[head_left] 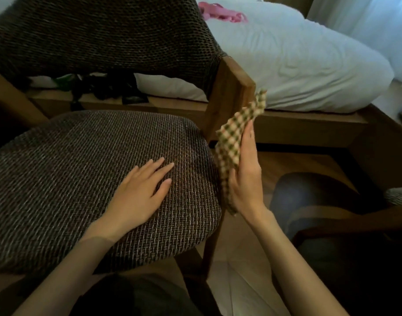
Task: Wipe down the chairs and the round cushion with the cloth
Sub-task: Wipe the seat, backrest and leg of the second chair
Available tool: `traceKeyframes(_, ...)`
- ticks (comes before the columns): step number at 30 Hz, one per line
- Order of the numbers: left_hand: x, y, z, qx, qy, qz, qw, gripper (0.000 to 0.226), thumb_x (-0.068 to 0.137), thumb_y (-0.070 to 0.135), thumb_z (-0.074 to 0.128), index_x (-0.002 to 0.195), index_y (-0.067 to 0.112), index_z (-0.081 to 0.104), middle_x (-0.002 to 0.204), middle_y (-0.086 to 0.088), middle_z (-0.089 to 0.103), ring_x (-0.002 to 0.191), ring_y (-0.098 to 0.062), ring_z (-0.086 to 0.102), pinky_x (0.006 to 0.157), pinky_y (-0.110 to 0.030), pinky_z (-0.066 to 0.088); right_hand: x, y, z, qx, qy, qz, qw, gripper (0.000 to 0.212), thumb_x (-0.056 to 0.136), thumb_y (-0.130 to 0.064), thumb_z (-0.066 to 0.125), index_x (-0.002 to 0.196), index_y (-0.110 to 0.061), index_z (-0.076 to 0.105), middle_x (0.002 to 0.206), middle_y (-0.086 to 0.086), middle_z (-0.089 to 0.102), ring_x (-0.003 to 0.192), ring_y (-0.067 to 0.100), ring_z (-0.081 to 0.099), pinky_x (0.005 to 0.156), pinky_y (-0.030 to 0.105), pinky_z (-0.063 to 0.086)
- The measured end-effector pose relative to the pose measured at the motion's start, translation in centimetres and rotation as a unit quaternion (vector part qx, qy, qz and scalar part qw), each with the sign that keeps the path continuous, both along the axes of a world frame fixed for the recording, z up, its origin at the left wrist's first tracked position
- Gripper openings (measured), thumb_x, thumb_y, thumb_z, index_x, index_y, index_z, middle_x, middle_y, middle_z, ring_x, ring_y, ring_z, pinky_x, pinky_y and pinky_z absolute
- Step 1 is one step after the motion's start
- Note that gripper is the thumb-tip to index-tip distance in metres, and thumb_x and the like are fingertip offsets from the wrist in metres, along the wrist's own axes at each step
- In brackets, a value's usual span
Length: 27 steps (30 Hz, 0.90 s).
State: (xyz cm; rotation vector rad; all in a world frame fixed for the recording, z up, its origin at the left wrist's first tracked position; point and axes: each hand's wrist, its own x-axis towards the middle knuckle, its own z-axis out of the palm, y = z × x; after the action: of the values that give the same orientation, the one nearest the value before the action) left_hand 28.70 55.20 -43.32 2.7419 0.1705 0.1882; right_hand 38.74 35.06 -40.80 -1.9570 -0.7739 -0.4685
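Right hand [245, 176] grips the checked cloth [235, 135] upright, just off the seat's right edge, beside the wooden arm post [229, 94] — left hand [138, 192] flat, fingers straight, pressing the woven seat cushion [58, 179] near that edge.

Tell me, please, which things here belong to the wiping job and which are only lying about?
For the job:
- cloth, held in the right hand
- chair, with the left hand flat on its seat

Lying about:
- bed
- pink item on the bed
- dark things behind the chair
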Motion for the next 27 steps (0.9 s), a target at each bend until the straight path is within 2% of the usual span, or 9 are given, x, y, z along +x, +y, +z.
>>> traceKeyframes(2,-1.3,0.9,0.2,0.005,0.004,0.008,1.0,0.05,0.099,0.049,0.023,0.148,0.039,0.021,0.157,0.014,0.013,0.144,-0.003,0.006,0.117,-0.027,-0.003,-1.1,0.2,1.7,-0.015,-0.074,-0.006,0.997,0.064,0.088,0.003,0.04,0.148,0.002,0.017,0.156,0.016,0.008,0.145,0.014,0.007,0.116,0.016,0.012)
traceKeyframes(5,-3.2,2.5,0.4,0.017,-0.004,0.028,0.999,0.05,0.099,0.049,0.025,0.147,0.038,0.026,0.157,0.014,0.017,0.144,-0.003,0.009,0.115,-0.024,-0.003,-2.7,2.2,3.9,-0.065,-0.135,0.095,0.984,0.063,0.088,0.005,0.043,0.148,0.0,0.024,0.157,0.01,0.012,0.147,0.013,0.009,0.117,0.019,0.011)
traceKeyframes(9,-6.3,5.2,0.4,0.03,-0.026,0.097,0.995,0.048,0.099,0.049,0.026,0.145,0.037,0.034,0.154,0.014,0.026,0.143,-0.004,0.017,0.114,-0.023,0.001,-3.8,8.3,4.4,-0.164,0.009,0.22,0.962,0.063,0.094,-0.017,0.038,0.153,-0.017,0.017,0.16,-0.004,0.009,0.146,0.003,0.005,0.115,0.011,0.003)
traceKeyframes(13,-8.8,8.2,0.5,0.049,-0.053,0.167,0.983,0.045,0.1,0.043,0.033,0.142,0.03,0.042,0.152,0.008,0.034,0.142,-0.008,0.024,0.117,-0.027,0.008,-3.3,15.7,1.3,-0.295,0.126,0.27,0.908,0.054,0.104,-0.035,0.028,0.153,-0.021,0.011,0.16,-0.005,0.01,0.147,0.01,0.006,0.12,0.03,0.005)
traceKeyframes(15,-9.5,9.5,0.6,0.047,-0.066,0.191,0.978,0.043,0.1,0.038,0.037,0.141,0.027,0.045,0.15,0.006,0.037,0.141,-0.01,0.027,0.116,-0.027,0.009,-3.2,19.0,-0.5,-0.397,0.104,0.239,0.88,0.054,0.103,-0.04,0.024,0.152,-0.019,0.015,0.16,-0.001,0.013,0.147,0.016,0.008,0.12,0.036,0.004)
traceKeyframes(17,-10.1,10.5,0.8,0.044,-0.088,0.214,0.972,0.039,0.099,0.032,0.042,0.136,0.023,0.051,0.145,0.005,0.045,0.136,-0.012,0.036,0.114,-0.025,0.016,-3.1,21.5,-1.6,-0.432,0.037,0.21,0.876,0.053,0.104,-0.036,0.025,0.151,-0.014,0.018,0.159,0.003,0.015,0.147,0.018,0.01,0.118,0.031,0.003)
traceKeyframes(22,-11.5,13.5,1.9,0.043,-0.205,0.284,0.936,0.033,0.094,0.018,0.054,0.126,0.015,0.058,0.119,-0.003,0.06,0.112,-0.021,0.052,0.096,-0.037,0.043,-3.7,25.5,-1.1,-0.338,0.067,0.294,0.892,0.046,0.103,-0.021,0.033,0.148,-0.012,0.029,0.154,0.002,0.031,0.142,0.013,0.027,0.113,0.018,0.014)
traceKeyframes(24,-12.1,15.3,2.6,0.046,-0.242,0.325,0.913,0.036,0.092,0.019,0.056,0.128,0.014,0.055,0.117,-0.005,0.054,0.11,-0.02,0.046,0.091,-0.037,0.043,-4.7,26.8,0.3,-0.235,0.109,0.365,0.894,0.044,0.103,-0.019,0.036,0.146,-0.013,0.033,0.149,0.002,0.039,0.137,0.012,0.035,0.111,0.016,0.02)
traceKeyframes(27,-12.6,18.0,3.7,0.031,-0.268,0.383,0.883,0.05,0.09,0.024,0.059,0.137,0.017,0.044,0.126,-0.007,0.044,0.114,-0.018,0.032,0.093,-0.031,0.032,-5.3,29.5,2.5,-0.082,0.053,0.33,0.939,0.043,0.102,-0.023,0.037,0.144,-0.015,0.039,0.146,0.002,0.043,0.136,0.015,0.036,0.113,0.025,0.024)
